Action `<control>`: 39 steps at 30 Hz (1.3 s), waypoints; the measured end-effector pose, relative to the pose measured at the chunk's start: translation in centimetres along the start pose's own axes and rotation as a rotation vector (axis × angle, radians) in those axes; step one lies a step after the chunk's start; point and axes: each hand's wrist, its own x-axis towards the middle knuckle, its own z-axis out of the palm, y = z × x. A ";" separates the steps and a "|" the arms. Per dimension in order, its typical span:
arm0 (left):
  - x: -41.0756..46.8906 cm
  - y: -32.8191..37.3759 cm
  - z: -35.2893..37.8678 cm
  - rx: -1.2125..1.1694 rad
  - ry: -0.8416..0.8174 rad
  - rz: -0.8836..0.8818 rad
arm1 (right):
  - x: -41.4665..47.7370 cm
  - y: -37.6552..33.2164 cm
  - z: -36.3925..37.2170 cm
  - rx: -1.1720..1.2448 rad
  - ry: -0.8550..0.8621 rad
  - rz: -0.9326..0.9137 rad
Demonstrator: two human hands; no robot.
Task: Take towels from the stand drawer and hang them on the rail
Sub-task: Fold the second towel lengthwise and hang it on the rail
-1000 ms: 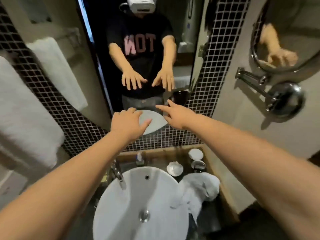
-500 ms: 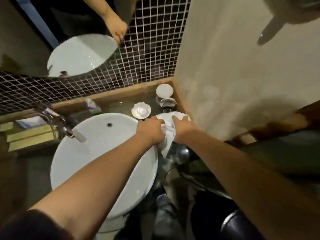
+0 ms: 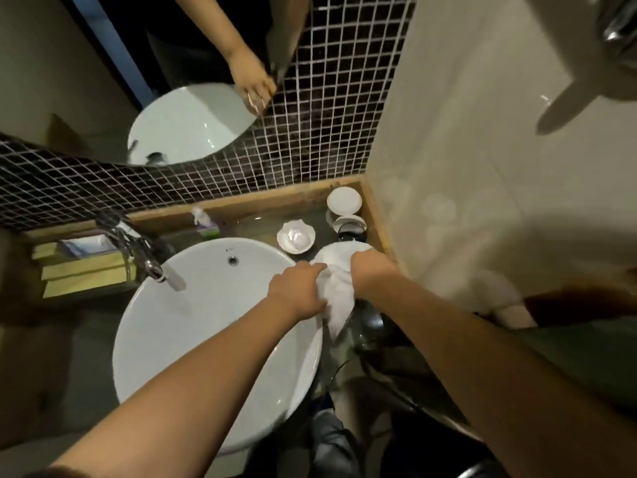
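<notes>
Since half a second earlier little had shifted: both hands stayed closed on the white towel (image 3: 336,288), the left hand (image 3: 298,288) at its nine o'clock, the right hand (image 3: 370,272) at three, beside the basin (image 3: 193,326).

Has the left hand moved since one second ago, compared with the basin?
Yes. The left hand has come down from in front of the mirror to the right rim of the basin, where it now grips the white towel.
</notes>
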 end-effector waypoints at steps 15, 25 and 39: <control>-16.9 -8.0 -24.3 -0.689 1.042 0.100 | -17.6 -20.1 -34.1 -0.291 0.630 -0.475; -29.7 -18.8 -32.2 -0.512 1.184 -0.188 | -25.9 -26.5 -44.0 -0.020 1.161 -0.595; -38.0 -11.4 -46.8 -1.436 1.111 0.300 | -28.0 -31.2 -50.0 0.243 1.534 -0.696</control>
